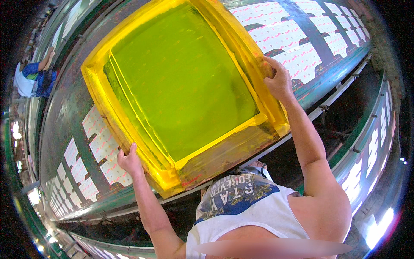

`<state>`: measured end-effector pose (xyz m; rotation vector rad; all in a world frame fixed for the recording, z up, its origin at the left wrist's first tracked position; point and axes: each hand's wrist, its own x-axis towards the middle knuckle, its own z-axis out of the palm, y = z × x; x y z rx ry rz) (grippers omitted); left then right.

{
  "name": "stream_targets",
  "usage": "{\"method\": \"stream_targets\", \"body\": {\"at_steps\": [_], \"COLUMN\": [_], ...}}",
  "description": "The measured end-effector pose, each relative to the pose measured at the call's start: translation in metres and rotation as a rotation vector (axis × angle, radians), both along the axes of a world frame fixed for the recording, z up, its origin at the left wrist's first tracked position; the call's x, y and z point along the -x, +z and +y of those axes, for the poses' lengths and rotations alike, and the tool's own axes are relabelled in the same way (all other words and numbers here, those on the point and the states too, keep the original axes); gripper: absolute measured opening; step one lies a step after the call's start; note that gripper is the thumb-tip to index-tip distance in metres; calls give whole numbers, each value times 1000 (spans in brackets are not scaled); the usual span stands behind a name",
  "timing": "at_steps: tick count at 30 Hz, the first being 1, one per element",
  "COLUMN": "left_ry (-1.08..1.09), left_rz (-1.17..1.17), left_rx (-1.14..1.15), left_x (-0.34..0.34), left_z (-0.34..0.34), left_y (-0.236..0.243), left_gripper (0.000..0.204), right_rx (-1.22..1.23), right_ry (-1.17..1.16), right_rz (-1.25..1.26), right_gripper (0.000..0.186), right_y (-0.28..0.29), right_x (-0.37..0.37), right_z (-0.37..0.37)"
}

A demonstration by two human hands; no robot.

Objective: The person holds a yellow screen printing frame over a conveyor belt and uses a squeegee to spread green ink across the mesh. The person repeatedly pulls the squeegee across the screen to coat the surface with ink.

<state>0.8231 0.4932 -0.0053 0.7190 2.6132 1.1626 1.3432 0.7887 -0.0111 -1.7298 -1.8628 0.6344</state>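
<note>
Left hand [130, 161] and right hand [278, 80] grip a yellow frame [248, 56] over a counter [64, 114], where either one slipping could scuff the white sheets [278, 36].

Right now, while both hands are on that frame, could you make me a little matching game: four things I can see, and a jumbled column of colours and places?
Things:
1. Frame
2. Inner panel
3. White sheets
4. Right-hand fingers

Colours and places:
A. Lying on the dark green table, with pink marks on them
B. At the frame's right edge
C. Yellowish green, with the frame all around it
D. Bright yellow, with brownish stains along the side nearest the person's shirt

Right pairs: 1-D, 2-C, 3-A, 4-B.
</note>
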Motion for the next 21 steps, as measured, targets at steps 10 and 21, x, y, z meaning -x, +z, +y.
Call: {"method": "stream_targets", "body": {"at_steps": [10,21], "left_ry": [16,24], "left_rz": [-101,-112], "left_rx": [-28,63], "left_x": [-9,-20], "left_z": [9,14], "left_y": [-10,-4], "left_gripper": [33,41], "right_rx": [-41,25], "right_ry": [47,20], "right_rz": [46,81], "right_gripper": [67,69], "right_y": [-13,-5], "right_x": [-19,-21], "right_z": [9,10]}}
